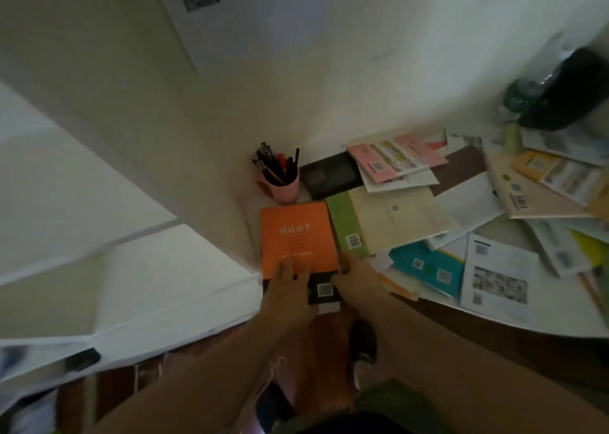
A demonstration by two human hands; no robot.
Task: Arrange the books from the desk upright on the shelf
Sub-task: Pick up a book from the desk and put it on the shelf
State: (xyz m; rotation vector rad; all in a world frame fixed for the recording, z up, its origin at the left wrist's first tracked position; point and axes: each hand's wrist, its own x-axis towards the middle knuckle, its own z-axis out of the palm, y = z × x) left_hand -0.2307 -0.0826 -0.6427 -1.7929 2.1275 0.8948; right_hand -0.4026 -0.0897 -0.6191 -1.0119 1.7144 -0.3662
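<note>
Item one, my landmark: the orange book (298, 236), lying flat at the near left corner of the surface (507, 315), white title characters on its cover and a dark band with a QR code along its near edge. It is still down on the surface, not on the shelf.

Item two: my left hand (286, 288) lies on the near end of the orange book, fingers (287, 267) straight and flat on the cover; this grip is apart, pressing rather than clasping.

Item three: my right hand (357, 277) is at the orange book's near right corner, touching its edge. I cannot tell whether its fingers curl round the book or merely rest against it.

Item four: pink cup (281, 188), just beyond the orange book against the wall. Contents: a bundle of dark pens and pencils (276, 163), one with a red part, standing up out of the rim.

Item five: black book (329, 175), beyond the orange book and beside the cup.

Item six: cream book with green spine (385, 219), touching the orange book's right side, barcode at its near corner.

Item seven: pink booklet (392, 160), beyond the cream book, atop white papers.

Item eight: teal book (428, 268), right of the orange book, half buried under loose books.

Item nine: dark bag (570, 90), far right of the orange book, at the back of the surface.
</note>
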